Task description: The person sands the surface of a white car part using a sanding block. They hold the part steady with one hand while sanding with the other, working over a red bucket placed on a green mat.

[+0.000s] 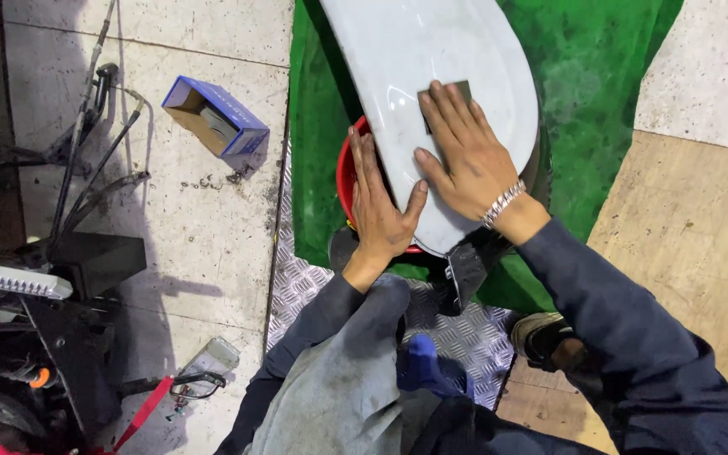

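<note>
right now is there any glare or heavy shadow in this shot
Head view: a soft highlight sits on the glossy white curved panel near the right hand; the left hand is evenly lit; the dark machine parts at lower left sink into shadow; focus looks sharp.
</note>
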